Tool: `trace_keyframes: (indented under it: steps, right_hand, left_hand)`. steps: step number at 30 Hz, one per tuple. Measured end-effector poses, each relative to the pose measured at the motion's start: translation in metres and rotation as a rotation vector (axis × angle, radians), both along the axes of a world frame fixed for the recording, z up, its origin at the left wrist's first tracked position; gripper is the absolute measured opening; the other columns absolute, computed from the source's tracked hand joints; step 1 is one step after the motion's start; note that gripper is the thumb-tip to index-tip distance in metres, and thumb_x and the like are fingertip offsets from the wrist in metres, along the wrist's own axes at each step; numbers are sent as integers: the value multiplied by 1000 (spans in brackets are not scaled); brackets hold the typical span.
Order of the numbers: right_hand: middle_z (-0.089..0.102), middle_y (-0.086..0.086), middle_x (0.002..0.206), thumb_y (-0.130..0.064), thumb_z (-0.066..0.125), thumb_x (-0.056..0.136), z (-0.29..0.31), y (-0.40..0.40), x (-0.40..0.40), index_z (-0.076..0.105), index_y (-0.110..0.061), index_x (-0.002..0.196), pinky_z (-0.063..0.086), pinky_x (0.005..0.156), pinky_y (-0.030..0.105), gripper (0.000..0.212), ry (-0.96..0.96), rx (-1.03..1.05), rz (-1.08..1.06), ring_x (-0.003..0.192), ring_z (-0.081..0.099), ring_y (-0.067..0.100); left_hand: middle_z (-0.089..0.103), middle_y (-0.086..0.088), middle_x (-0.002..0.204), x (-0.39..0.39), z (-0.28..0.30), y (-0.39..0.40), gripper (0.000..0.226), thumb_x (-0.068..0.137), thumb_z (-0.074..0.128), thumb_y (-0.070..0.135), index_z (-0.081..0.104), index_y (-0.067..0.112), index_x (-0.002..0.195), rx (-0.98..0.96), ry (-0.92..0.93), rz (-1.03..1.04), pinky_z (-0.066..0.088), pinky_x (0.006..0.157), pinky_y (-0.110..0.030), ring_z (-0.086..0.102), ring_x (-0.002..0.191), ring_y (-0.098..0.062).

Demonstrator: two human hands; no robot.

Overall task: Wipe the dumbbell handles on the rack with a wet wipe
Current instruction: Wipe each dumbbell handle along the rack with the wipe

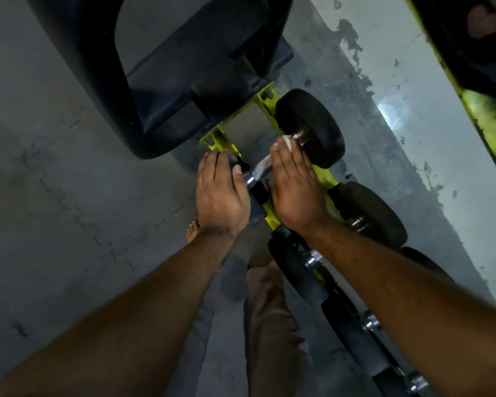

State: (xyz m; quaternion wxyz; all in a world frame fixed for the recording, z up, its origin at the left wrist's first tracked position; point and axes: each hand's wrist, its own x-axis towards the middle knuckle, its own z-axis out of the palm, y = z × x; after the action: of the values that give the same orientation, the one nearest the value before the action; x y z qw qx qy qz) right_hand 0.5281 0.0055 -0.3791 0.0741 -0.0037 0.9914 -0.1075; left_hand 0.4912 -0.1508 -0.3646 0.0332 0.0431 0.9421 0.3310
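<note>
A black dumbbell (311, 126) lies across the yellow rack (265, 106) at its far end. Its chrome handle (255, 174) shows between my two hands. My right hand (295, 190) is wrapped over the handle with a white wet wipe (287, 142) under the fingers, the wipe poking out near the far weight head. My left hand (221, 193) rests on the dumbbell's near weight head, which it mostly hides, thumb lying toward the handle. More dumbbells (370, 213) sit further along the rack toward me.
A large dark machine base (166, 81) stands just beyond the rack's end. A worn grey wall (398, 156) runs along the right behind the rack. Grey interlocking floor mats (69, 181) spread to the left. My bare foot (192, 229) and trouser leg (272, 325) are below.
</note>
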Motion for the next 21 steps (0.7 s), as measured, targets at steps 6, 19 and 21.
trace_keyframes:
  steps: [6,19,21]
  right_hand:
    - [37,14,159,-11,43,101,-16,30,-7,40,-2,151,20,124,44,51,106,-37,112,151,27,29]
    - [23,19,163,-8,48,90,-32,3,17,30,0,155,17,125,43,67,145,-213,213,154,14,31]
    - [21,15,165,-9,43,88,-38,14,16,26,-4,157,14,125,42,71,140,-117,442,154,13,29]
  left_hand:
    - [54,-23,135,-2,-5,-4,46,102,35,25,56,-6,129,39,-29,-3,35,113,-45,47,129,-35]
    - [57,-19,133,-4,-4,-5,49,101,33,29,58,-4,129,21,-20,-6,35,112,-37,49,128,-31]
    - [58,-19,131,-4,-4,-4,49,101,33,30,59,-3,127,21,-14,-17,36,112,-38,50,127,-31]
